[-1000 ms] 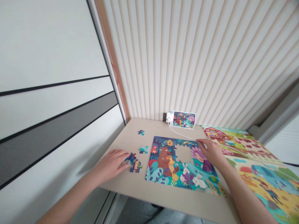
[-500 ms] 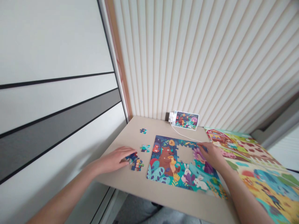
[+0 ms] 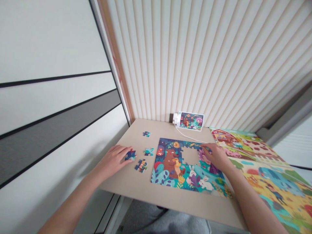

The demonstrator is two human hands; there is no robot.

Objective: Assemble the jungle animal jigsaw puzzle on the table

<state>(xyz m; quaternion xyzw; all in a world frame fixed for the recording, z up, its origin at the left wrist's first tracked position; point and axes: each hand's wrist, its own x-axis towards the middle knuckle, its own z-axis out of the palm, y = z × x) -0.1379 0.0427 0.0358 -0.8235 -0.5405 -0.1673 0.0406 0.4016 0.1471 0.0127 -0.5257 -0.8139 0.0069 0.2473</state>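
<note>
Head view: left hand (image 3: 112, 159) holds a jigsaw piece (image 3: 130, 155) (knobbed card); right hand (image 3: 216, 156) lies spread.

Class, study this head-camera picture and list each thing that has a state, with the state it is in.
jigsaw puzzle: partly assembled, square gap at upper right
left hand: fingers on a loose dark blue piece
right hand: resting on the puzzle beside the gap
loose teal piece: lying flat, apart from the puzzle
loose multicoloured piece: lying flat, apart from the puzzle
picture card: standing upright behind the puzzle
</note>
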